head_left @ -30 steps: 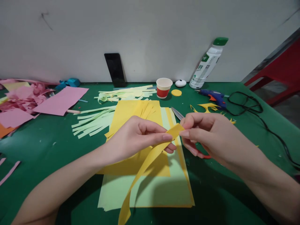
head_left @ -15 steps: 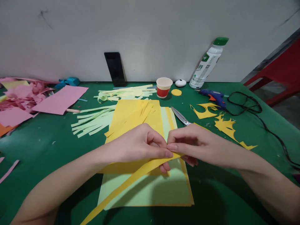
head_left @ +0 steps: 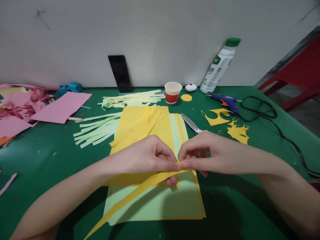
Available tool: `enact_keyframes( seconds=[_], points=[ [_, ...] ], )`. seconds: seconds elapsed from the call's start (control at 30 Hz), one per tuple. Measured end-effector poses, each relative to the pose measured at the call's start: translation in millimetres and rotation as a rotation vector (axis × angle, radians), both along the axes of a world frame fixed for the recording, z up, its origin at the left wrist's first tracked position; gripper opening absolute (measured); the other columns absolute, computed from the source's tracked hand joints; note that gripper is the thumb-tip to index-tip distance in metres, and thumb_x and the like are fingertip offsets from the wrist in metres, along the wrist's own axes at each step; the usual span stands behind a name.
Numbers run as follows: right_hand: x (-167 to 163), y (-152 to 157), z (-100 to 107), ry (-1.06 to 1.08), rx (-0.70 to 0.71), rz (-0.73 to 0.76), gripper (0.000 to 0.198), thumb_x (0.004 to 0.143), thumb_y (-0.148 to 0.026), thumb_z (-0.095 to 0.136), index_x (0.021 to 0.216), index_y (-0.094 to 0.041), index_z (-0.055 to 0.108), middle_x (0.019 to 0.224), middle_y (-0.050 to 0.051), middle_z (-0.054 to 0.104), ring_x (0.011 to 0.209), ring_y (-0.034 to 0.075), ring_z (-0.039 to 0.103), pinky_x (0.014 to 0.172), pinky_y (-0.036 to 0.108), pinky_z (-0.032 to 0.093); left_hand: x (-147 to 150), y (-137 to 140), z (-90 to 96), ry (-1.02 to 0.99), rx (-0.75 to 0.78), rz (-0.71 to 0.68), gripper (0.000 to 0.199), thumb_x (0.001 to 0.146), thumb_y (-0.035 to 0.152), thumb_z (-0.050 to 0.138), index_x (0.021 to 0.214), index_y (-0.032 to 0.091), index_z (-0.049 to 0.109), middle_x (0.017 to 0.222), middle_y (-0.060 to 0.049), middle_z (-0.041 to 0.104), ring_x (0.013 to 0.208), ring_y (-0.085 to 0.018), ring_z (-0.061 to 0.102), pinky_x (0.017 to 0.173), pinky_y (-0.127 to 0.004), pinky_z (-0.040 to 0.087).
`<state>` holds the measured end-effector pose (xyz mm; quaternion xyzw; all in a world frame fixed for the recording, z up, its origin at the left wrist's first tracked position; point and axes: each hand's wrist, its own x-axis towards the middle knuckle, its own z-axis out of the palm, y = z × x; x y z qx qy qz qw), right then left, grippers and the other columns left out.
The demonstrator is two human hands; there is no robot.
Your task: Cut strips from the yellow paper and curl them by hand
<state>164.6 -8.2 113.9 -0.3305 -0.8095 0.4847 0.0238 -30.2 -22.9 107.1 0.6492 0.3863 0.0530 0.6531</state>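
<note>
A long yellow paper strip (head_left: 135,194) slants from the lower left up to my fingers. My left hand (head_left: 152,156) pinches it near its right end, and my right hand (head_left: 205,153) pinches that end close beside, the fingertips almost touching. Both hands are closed and hover over stacked light green paper sheets (head_left: 150,208). On the stack lies a yellow sheet (head_left: 127,123) with several thin yellow strips (head_left: 150,121) on top. Scissors (head_left: 191,123) lie just beyond my right hand, their handles hidden behind it.
Light green fringed paper (head_left: 100,130) lies to the left, pink paper (head_left: 62,106) farther left. At the back stand a black phone (head_left: 120,73), a paper cup (head_left: 173,93) and a leaning bottle (head_left: 220,68). A blue glue gun (head_left: 226,101) with its cord and yellow scraps (head_left: 217,117) are on the right.
My fingertips have shifted slightly along the strip, with a bit of its end now showing between the two hands. The whole view has moved a little; the other things lie as before.
</note>
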Motion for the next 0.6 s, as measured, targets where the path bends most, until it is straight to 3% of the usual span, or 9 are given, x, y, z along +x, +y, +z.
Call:
enact_keyframes(
  seconds=[0.23,0.43,0.6],
  points=[
    [11,3,3,0.004,0.062,0.072,0.037,0.082,-0.033,0.047,0.050,-0.015,0.049,0.044,-0.004,0.043,0.041,0.005,0.039,0.043,0.020,0.029,-2,-2,1.2,0.020,0.033,-0.009,0.023,0.076,0.035,0.058,0.070,0.015,0.069,0.063,-0.001,0.068,0.045,-0.005,0.041,0.042,-0.018,0.027],
    [36,18,12,0.031,0.063,-0.008,0.034,0.078,-0.035,0.052,0.050,-0.016,0.056,0.043,-0.002,0.046,0.039,0.007,0.042,0.038,0.020,0.029,-4,1,10.3,0.034,0.079,0.074,0.019,0.074,0.031,0.061,0.064,0.016,0.067,0.052,0.002,0.064,0.038,-0.004,0.037,0.040,-0.018,0.026],
    [49,21,18,-0.127,-0.003,0.001,0.031,0.078,-0.031,0.052,0.055,-0.014,0.064,0.052,-0.001,0.055,0.050,0.008,0.048,0.049,0.021,0.036,-6,3,7.0,0.055,0.062,0.038,0.021,0.074,0.033,0.060,0.063,0.016,0.066,0.051,0.002,0.063,0.043,-0.005,0.046,0.042,-0.017,0.030]
  ],
)
